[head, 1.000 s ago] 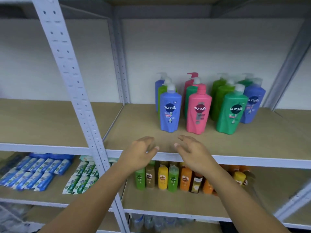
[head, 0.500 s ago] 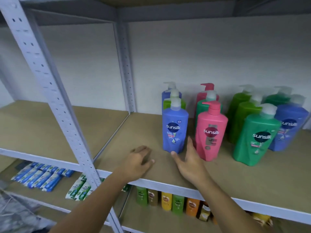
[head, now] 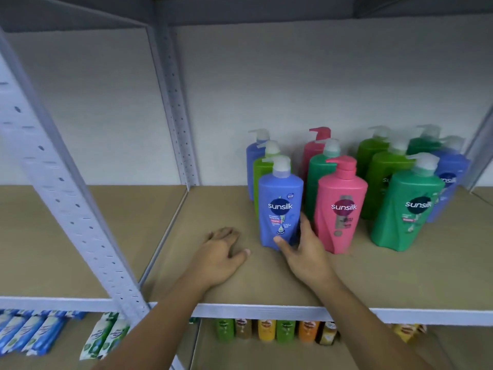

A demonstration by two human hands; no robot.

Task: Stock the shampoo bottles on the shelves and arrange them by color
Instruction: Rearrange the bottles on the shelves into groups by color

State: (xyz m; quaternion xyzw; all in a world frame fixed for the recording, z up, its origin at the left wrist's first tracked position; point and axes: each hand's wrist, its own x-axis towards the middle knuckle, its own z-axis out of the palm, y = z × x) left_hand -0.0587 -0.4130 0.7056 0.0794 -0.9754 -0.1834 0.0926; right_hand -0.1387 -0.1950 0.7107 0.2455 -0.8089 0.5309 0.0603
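The front blue bottle [head: 280, 206] stands upright at the left end of the front row, about midway between the shelf's [head: 202, 209] back wall and its front edge. The right hand [head: 301, 249] has hold of it low down. The thumb lies across the bottom of the label face and the fingers [head: 304, 222] are slipped into the narrow gap between it and the pink bottle [head: 340, 209] just beside it. How hard it squeezes I can't tell from here. A grip that low looks meant for sliding the bottle along the board, not lifting it.

The left hand [head: 221, 252] rests palm down on the shelf to the bottle's left, fingers loosely spread and holding nothing. It looks like a brace for the lean.

A green bottle [head: 405, 206] closes the front row on the right. Behind, toward the back right corner, the colours are jumbled: a rear blue bottle [head: 254, 161], a lime one [head: 264, 172], a rear pink one [head: 316, 150], several more greens, and another blue [head: 450, 177] at the far right. So I'd say the sorting has hardly begun, and this blue one seems picked to start a blue group.

Small bottles [head: 266, 329] line the shelf below.
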